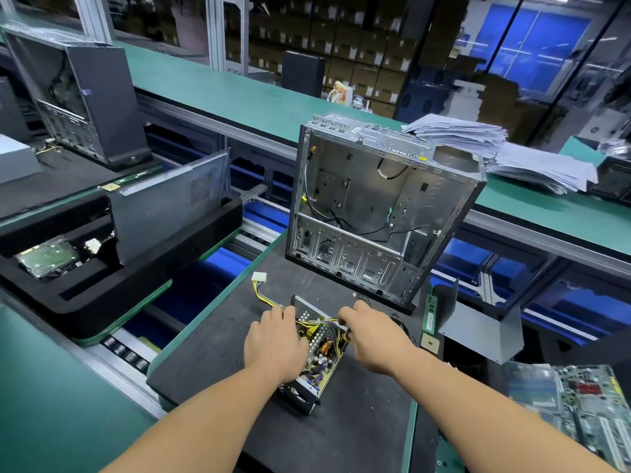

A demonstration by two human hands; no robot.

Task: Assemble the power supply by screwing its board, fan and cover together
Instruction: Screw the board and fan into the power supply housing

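Observation:
An open power supply (316, 353) lies on the black mat (218, 363), its board with coils and capacitors showing inside the metal tray. A bundle of yellow and black wires runs from it to a white connector (258, 277) on the mat. My left hand (273, 339) lies on the left side of the supply, fingers over its edge. My right hand (370, 336) reaches in at the far right corner, fingertips among the wires. A bent grey metal cover (485, 331) stands to the right. The fan is hidden from view.
An empty computer case (382, 206) stands upright just behind the supply. A memory stick (430, 312) and a processor chip (431, 343) lie right of it. A motherboard (580, 397) sits at the far right. A black foam tray (102, 268) holds a hard drive at the left, across the roller conveyor.

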